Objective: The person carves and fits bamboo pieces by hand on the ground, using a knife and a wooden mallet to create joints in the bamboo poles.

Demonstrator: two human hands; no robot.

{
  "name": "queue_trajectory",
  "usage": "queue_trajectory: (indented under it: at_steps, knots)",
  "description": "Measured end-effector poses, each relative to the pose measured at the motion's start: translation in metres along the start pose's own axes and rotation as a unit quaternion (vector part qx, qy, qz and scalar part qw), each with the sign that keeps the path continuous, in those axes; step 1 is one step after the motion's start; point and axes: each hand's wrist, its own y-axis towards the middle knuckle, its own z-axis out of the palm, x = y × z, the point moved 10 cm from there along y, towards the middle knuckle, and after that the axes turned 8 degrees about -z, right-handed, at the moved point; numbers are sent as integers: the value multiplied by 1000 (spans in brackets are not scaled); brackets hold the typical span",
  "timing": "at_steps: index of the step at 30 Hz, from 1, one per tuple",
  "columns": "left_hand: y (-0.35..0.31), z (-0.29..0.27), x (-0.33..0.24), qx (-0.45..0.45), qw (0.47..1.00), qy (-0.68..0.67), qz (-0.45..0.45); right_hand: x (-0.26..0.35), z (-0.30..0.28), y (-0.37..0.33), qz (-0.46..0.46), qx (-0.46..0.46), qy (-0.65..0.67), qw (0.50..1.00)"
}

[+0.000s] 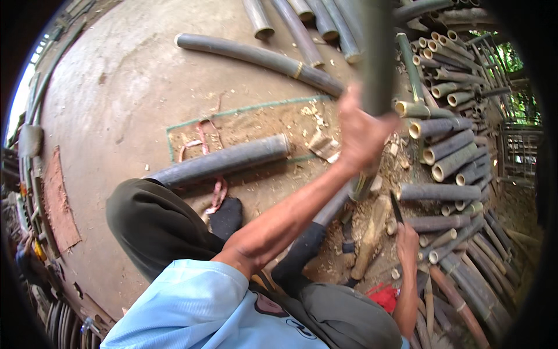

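My left hand (pixel 361 129) is closed around a thick dark-green bamboo pole (pixel 378 58), somewhat smeared by motion. The pole stands nearly upright, and its lower end comes down past my wrist, close to the wood chips on the ground. Farther right and nearer to me, my right hand (pixel 407 239) grips a knife (pixel 396 208) whose dark blade points up and away from me; its handle is hidden in my fist. Blade and pole are apart. Between my feet and the knife lies a pale, rough piece of wood (pixel 371 238).
Stacked bamboo pieces (pixel 456 157) fill the right side, cut ends facing me. One bamboo length (pixel 226 158) lies beside my left knee, over a green-edged sheet (pixel 232 125). Another long pole (pixel 250 55) and several more lie farther off. A red cloth (pixel 383 295) is near my right forearm.
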Motion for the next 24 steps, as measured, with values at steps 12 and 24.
queue_trajectory:
  at_steps: [12, 24]
  knots:
    - [133, -240, 152, -410, 880, -105, -216, 62, 102, -35, 263, -97, 597, 751]
    - [-23, -11, 154, 331, 878, 280, -201, 92, 89, -15, 255, -301, 749, 532]
